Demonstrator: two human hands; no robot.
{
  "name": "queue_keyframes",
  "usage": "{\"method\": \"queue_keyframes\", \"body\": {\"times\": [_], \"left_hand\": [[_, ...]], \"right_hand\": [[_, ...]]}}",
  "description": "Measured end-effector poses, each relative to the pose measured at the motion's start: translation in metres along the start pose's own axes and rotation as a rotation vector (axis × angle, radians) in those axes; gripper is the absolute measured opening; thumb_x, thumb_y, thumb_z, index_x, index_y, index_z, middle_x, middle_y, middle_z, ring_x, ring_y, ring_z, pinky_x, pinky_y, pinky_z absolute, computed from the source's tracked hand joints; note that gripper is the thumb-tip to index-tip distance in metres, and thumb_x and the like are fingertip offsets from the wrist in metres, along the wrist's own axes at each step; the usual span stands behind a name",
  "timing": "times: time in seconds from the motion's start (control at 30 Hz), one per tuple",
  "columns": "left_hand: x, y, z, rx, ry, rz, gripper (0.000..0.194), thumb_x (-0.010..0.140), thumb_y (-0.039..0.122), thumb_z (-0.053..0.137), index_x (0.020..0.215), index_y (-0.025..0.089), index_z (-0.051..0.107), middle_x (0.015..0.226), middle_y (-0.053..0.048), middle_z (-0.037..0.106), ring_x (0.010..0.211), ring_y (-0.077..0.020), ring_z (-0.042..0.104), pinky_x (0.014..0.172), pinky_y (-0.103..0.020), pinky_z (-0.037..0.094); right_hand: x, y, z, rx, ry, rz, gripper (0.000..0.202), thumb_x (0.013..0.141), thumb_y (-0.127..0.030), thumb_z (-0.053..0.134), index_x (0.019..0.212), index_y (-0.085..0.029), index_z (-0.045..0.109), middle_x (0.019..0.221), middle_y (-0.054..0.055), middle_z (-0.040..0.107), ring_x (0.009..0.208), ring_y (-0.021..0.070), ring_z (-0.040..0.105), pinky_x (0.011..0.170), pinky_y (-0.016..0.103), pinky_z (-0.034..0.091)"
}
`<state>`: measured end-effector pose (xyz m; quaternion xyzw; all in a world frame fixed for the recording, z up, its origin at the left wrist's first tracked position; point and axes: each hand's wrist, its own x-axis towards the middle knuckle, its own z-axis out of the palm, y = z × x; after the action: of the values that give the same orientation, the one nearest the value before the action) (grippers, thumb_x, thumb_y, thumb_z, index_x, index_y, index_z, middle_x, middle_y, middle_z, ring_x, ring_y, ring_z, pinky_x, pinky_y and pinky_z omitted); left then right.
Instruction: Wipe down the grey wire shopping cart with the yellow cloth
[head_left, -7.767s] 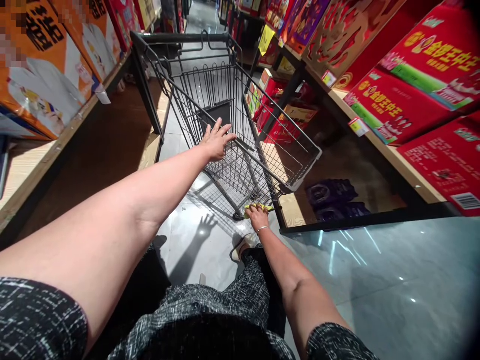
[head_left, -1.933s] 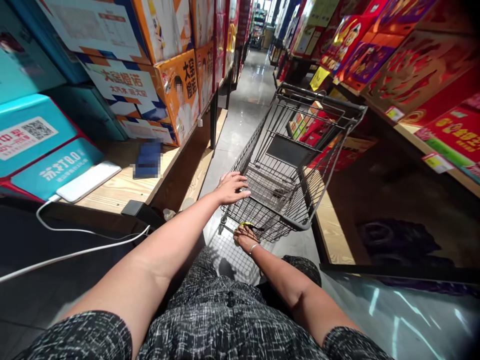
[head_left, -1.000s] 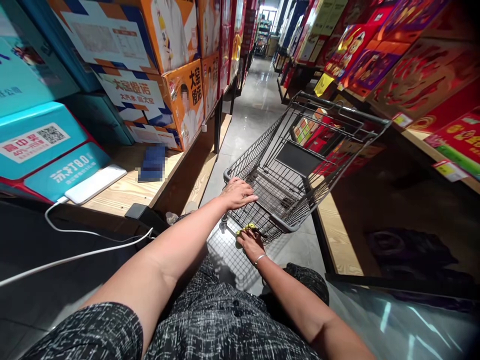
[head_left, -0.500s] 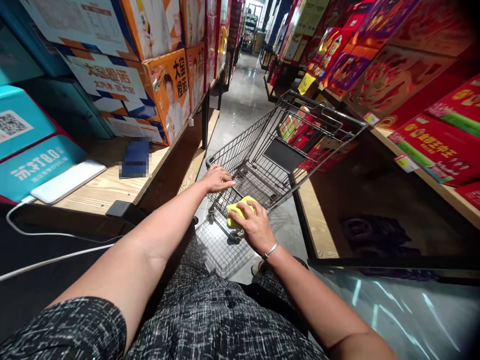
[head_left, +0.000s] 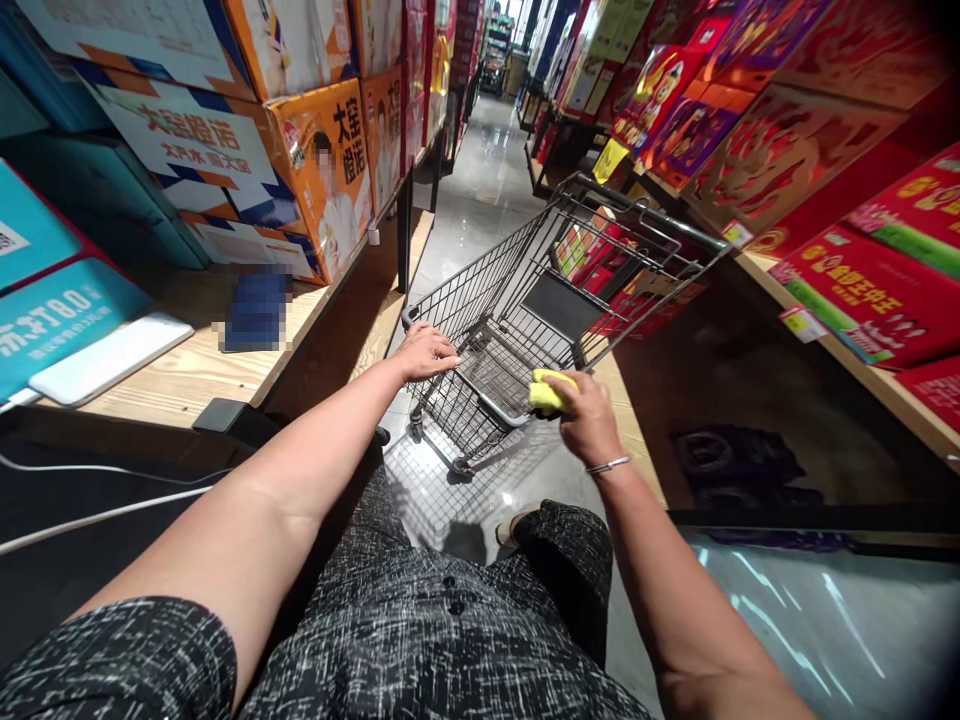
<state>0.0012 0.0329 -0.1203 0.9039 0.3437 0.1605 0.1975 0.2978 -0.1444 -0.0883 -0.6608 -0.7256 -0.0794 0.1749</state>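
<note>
A black wire shopping cart [head_left: 504, 345] stands in front of me, its handle on the far right side. My left hand [head_left: 426, 352] is closed over the cart's near rim at the left corner, fingers bent over the bar. In my right hand [head_left: 589, 412] is a folded yellow cloth [head_left: 551, 392], pinched between thumb and fingers. The cloth hangs by the near right corner of the cart; whether it touches the rim I cannot tell. The cart's basket shows bare wire mesh at the bottom.
Orange and white drink cartons [head_left: 322, 180] are stacked on the wooden shelf at left, with a white phone [head_left: 112, 358] on a cable. Red gift boxes [head_left: 855, 290] line the right shelf [head_left: 637, 440]. An aisle [head_left: 491, 150] runs on behind the cart.
My right hand has moved right with the yellow cloth, from the middle of the near rim to its right corner. My left hand stays on the cart. The view has shifted slightly.
</note>
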Motion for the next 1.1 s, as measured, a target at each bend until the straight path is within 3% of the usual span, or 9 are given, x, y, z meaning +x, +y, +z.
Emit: {"method": "queue_keyframes", "body": {"times": [0.13,0.2,0.33,0.47,0.6,0.73,0.9,1.0,1.1], "left_hand": [[0.001,-0.003,-0.001,0.003,-0.009,-0.013,0.037,0.091,0.054,0.052,0.094,0.029,0.079,0.111,0.0,0.076,0.118,-0.0231,0.054,0.115,-0.046,0.015],[0.002,-0.004,-0.001,0.002,-0.023,-0.013,0.037,0.091,0.054,0.052,0.096,0.029,0.078,0.111,0.0,0.076,0.118,-0.0231,0.054,0.115,-0.047,0.014],[0.002,-0.007,-0.001,-0.007,-0.031,-0.006,0.036,0.09,0.053,0.053,0.095,0.028,0.078,0.11,-0.001,0.076,0.118,-0.0238,0.054,0.115,-0.048,0.014],[0.003,-0.009,0.001,-0.023,-0.017,0.005,0.034,0.089,0.053,0.054,0.093,0.03,0.078,0.109,0.001,0.076,0.117,-0.0228,0.055,0.115,-0.049,0.013],[0.005,-0.012,0.001,-0.016,-0.021,-0.026,0.032,0.088,0.052,0.055,0.092,0.029,0.078,0.11,0.0,0.076,0.12,-0.023,0.055,0.117,-0.051,0.011],[0.003,-0.012,-0.001,0.022,-0.031,-0.044,0.031,0.09,0.048,0.053,0.097,0.031,0.078,0.117,0.0,0.073,0.125,-0.0243,0.051,0.119,-0.055,0.009],[-0.004,0.022,0.008,0.151,0.156,-0.081,0.036,0.082,0.024,0.057,0.112,0.032,0.074,0.14,-0.001,0.058,0.143,-0.0322,0.031,0.12,-0.059,0.011],[-0.009,0.058,0.018,0.037,0.165,0.075,0.049,0.086,0.018,0.05,0.132,0.024,0.063,0.135,-0.006,0.06,0.131,-0.0257,0.047,0.114,-0.045,0.032],[-0.015,0.083,0.025,-0.118,0.004,0.115,0.043,0.1,0.032,0.036,0.136,0.024,0.058,0.122,-0.005,0.069,0.11,-0.0224,0.06,0.101,-0.04,0.041]], "right_hand": [[-0.027,-0.059,0.002,0.231,0.018,-0.144,0.066,0.073,0.004,0.052,0.129,-0.028,0.067,0.129,0.008,0.06,0.112,0.0229,0.052,0.094,0.038,0.044],[-0.04,-0.082,0.011,0.257,0.122,-0.193,0.059,0.081,-0.002,0.057,0.132,-0.032,0.064,0.131,0.007,0.059,0.116,0.0234,0.051,0.097,0.04,0.044],[-0.066,-0.101,0.067,0.072,0.311,-0.309,0.043,0.089,-0.023,0.068,0.129,-0.04,0.065,0.129,0.003,0.063,0.118,0.0255,0.046,0.095,0.042,0.04],[-0.101,-0.099,0.138,-0.026,0.048,-0.344,0.034,0.093,-0.019,0.062,0.121,-0.036,0.069,0.122,0.002,0.069,0.105,0.0232,0.052,0.083,0.04,0.038],[-0.124,-0.095,0.169,-0.019,-0.108,-0.365,0.032,0.088,-0.009,0.063,0.107,-0.032,0.074,0.109,0.001,0.074,0.101,0.024,0.055,0.079,0.038,0.039],[-0.115,-0.086,0.143,0.068,-0.085,-0.413,0.035,0.09,-0.014,0.059,0.111,-0.038,0.073,0.111,-0.001,0.073,0.098,0.0234,0.056,0.076,0.038,0.042],[-0.083,-0.073,0.062,0.196,0.32,-0.296,0.043,0.091,-0.018,0.06,0.126,-0.042,0.066,0.124,0.0,0.065,0.109,0.025,0.053,0.091,0.042,0.048],[-0.059,-0.064,0.035,0.179,0.425,-0.282,0.052,0.088,-0.01,0.061,0.13,-0.039,0.063,0.127,0.002,0.062,0.115,0.0254,0.048,0.098,0.042,0.047],[-0.032,-0.042,0.036,0.095,0.291,-0.259,0.055,0.085,-0.003,0.055,0.13,-0.034,0.064,0.127,0.004,0.062,0.115,0.0248,0.046,0.098,0.041,0.044]]}}
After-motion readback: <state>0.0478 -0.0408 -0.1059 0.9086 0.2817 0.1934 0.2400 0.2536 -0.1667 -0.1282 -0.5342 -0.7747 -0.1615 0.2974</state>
